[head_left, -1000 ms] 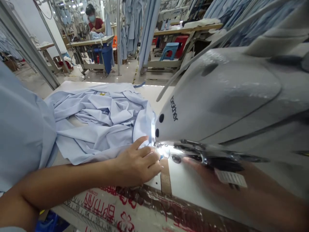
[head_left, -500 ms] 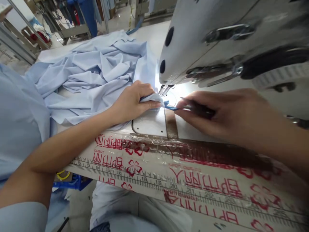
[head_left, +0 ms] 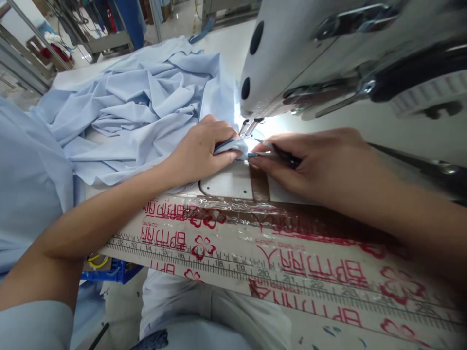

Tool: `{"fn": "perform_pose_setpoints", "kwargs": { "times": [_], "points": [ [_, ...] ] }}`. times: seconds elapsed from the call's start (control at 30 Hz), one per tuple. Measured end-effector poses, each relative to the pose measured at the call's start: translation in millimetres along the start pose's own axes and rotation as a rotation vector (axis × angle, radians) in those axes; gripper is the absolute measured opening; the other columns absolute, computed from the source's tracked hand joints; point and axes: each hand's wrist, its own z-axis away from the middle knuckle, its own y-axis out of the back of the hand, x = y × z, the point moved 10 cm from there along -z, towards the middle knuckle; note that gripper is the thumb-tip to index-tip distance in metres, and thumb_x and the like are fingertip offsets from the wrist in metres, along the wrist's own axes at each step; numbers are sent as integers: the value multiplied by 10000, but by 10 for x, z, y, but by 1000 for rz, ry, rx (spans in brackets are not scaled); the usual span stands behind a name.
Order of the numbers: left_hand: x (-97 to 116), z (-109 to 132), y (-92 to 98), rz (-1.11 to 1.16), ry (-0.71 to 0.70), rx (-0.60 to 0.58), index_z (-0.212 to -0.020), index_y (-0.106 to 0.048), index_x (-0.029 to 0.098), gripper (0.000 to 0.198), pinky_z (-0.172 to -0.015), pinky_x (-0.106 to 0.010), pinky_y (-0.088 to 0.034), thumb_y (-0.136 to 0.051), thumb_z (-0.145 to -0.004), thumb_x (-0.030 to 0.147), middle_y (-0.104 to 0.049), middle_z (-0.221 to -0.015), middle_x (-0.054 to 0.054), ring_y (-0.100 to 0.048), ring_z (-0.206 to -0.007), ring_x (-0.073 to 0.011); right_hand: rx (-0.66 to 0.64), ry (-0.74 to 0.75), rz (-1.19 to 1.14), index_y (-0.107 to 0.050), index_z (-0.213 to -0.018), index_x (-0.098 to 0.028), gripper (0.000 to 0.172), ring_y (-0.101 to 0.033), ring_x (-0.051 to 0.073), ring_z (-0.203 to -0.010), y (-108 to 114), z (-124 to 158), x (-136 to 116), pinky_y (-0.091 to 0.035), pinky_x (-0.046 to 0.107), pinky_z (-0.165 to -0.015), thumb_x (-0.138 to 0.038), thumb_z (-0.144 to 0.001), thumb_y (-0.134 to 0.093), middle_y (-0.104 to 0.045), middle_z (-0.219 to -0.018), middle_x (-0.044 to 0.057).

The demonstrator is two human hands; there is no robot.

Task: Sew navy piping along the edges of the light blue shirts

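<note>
A crumpled light blue garment [head_left: 138,104] lies on the sewing table, left of a grey sewing machine [head_left: 328,53]. My left hand [head_left: 200,148] is closed, pinching a folded corner of the garment just in front of the needle and presser foot [head_left: 250,127]. My right hand [head_left: 310,163] is closed round a small dark-handled metal tool [head_left: 272,154], perhaps snips or tweezers. The tool's tip touches the pinched fabric corner. The metal needle plate [head_left: 228,183] lies below both hands.
A ruler strip with red printed characters [head_left: 255,262] runs along the table's front edge. The machine head hangs close over my right hand. Metal frames and a blue object [head_left: 129,19] stand beyond the table at top left. My lap shows below the table edge.
The view dropped from the workshop to the needle area. My left hand went from lying on the cloth to pinching its corner. My right hand brought the tool up to that corner.
</note>
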Motion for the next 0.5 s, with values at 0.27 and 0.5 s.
{"fn": "perform_pose_setpoints", "kwargs": {
  "times": [0.27, 0.5],
  "points": [
    [17, 2, -67, 22, -29, -35, -754, -589, 159, 75, -802, -318, -458, -578, -809, 209, -612, -791, -6, -528, -878, -157, 83, 83, 15, -617, -740, -189, 228, -493, 108, -489, 114, 71, -42, -335, 242, -508, -379, -842, -544, -586, -558, -2],
    [321, 117, -110, -171, -248, -125, -885, -617, 179, 186, -897, -359, -445, -438, -921, 214, -629, -912, -27, -513, -1009, -186, 105, 218, -47, -666, -857, -179, 210, -546, 108, -501, 186, 119, -167, -373, 244, -502, -265, -855, -474, -662, -633, 16]
  ]
}}
